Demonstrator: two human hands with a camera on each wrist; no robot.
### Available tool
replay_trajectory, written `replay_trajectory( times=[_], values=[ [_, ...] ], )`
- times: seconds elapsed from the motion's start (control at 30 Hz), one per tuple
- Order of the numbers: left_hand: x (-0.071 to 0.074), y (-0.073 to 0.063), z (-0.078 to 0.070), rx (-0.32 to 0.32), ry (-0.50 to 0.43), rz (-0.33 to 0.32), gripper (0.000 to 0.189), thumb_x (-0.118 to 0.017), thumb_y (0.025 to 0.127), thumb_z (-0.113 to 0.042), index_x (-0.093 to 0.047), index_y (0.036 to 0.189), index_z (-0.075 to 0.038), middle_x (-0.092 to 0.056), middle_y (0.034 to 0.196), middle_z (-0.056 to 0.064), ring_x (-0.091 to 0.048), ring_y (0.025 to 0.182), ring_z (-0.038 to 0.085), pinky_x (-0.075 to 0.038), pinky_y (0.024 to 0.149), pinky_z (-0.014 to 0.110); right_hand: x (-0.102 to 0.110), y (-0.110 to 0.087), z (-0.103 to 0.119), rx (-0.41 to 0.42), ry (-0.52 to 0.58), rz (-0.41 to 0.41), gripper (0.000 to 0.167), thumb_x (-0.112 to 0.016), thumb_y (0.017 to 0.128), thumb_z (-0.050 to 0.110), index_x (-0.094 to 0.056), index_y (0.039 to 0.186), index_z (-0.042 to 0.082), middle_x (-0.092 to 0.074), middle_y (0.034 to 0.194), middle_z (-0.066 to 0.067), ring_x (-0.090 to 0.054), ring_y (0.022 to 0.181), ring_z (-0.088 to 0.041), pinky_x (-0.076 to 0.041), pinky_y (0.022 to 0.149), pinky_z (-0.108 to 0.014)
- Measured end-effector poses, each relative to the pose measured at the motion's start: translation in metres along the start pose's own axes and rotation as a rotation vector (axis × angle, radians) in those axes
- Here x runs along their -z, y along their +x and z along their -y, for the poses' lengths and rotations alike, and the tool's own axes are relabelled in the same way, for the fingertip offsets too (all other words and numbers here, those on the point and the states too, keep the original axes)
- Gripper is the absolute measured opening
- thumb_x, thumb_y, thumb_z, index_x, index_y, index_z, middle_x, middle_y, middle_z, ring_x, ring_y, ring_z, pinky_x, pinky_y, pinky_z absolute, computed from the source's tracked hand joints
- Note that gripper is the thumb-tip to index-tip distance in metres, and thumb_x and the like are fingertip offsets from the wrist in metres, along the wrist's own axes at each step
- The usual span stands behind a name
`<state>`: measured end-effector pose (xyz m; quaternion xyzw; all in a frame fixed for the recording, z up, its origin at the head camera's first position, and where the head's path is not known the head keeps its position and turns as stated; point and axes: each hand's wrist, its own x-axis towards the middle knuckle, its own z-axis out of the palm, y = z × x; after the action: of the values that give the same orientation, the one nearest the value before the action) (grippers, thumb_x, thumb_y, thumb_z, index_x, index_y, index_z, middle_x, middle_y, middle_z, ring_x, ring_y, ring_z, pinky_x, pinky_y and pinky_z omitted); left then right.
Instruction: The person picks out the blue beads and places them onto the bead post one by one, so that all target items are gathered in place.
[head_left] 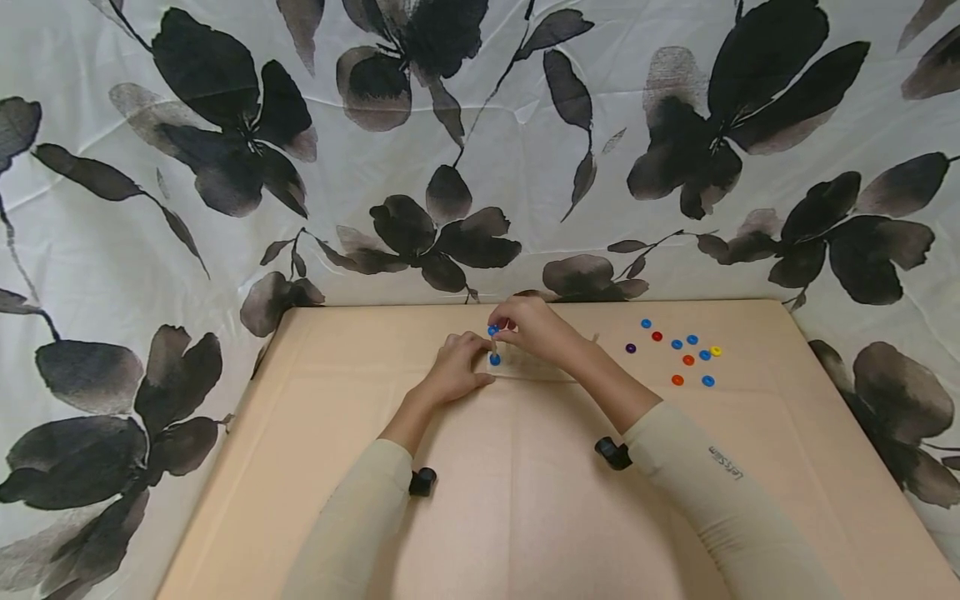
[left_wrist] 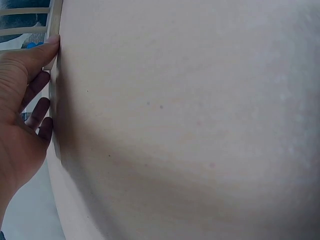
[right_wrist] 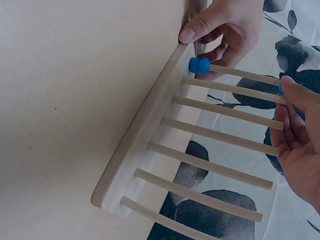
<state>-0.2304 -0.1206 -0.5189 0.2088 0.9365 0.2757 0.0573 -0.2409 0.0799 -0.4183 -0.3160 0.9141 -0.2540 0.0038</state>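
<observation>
A wooden peg board with a row of upright pegs stands near the table's far edge. My left hand grips its left end, the thumb on the near side and the other fingers behind. Blue beads sit at the bottom of the leftmost peg, against the base. At that peg's top, my right hand pinches another blue bead; in the right wrist view the fingers mostly cover it. The other pegs show bare in that view.
Loose beads lie to the right on the table: several blue beads, red and orange ones, a yellow bead and a purple bead. Floral cloth hangs behind the far edge.
</observation>
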Motion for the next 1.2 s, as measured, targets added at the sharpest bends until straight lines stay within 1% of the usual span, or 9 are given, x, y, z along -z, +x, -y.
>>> replay_trajectory(
  times=[0.43, 0.7, 0.93, 1.2],
  values=[
    [-0.002, 0.001, 0.000, 0.001, -0.001, -0.002, 0.053, -0.085, 0.086, -0.028, -0.066, 0.132, -0.011, -0.062, 0.132, 0.005, -0.048, 0.121, 0.030, -0.040, 0.105, 0.049, -0.002, 0.002, -0.001, -0.026, -0.023, 0.026, 0.016, -0.078, 0.093, 0.016, -0.078, 0.107, 0.009, -0.075, 0.101, -0.004, -0.068, 0.092, -0.019, -0.058, 0.083, -0.032],
    [-0.002, 0.001, -0.001, 0.003, 0.008, -0.003, 0.052, -0.086, 0.085, -0.027, -0.066, 0.131, -0.010, -0.063, 0.131, 0.005, -0.049, 0.122, 0.031, -0.040, 0.106, 0.050, 0.003, -0.004, -0.002, -0.044, -0.013, 0.007, 0.021, -0.077, 0.094, 0.019, -0.076, 0.112, 0.008, -0.073, 0.101, -0.005, -0.068, 0.095, -0.020, -0.057, 0.085, -0.032],
    [-0.002, 0.002, -0.001, 0.009, 0.001, 0.002, 0.051, -0.085, 0.086, -0.028, -0.067, 0.131, -0.011, -0.063, 0.132, 0.004, -0.048, 0.124, 0.031, -0.039, 0.108, 0.050, 0.016, -0.021, -0.007, -0.069, 0.011, -0.057, 0.025, -0.079, 0.092, 0.019, -0.076, 0.115, 0.008, -0.073, 0.106, -0.006, -0.068, 0.098, -0.021, -0.058, 0.087, -0.034],
    [-0.003, 0.002, 0.000, 0.025, -0.007, 0.007, 0.051, -0.085, 0.086, -0.028, -0.067, 0.131, -0.013, -0.062, 0.134, 0.004, -0.048, 0.126, 0.031, -0.039, 0.110, 0.049, 0.035, -0.054, -0.018, -0.107, 0.074, -0.168, 0.022, -0.078, 0.093, 0.018, -0.076, 0.114, 0.011, -0.071, 0.107, -0.005, -0.067, 0.098, -0.021, -0.059, 0.087, -0.038]
  ],
)
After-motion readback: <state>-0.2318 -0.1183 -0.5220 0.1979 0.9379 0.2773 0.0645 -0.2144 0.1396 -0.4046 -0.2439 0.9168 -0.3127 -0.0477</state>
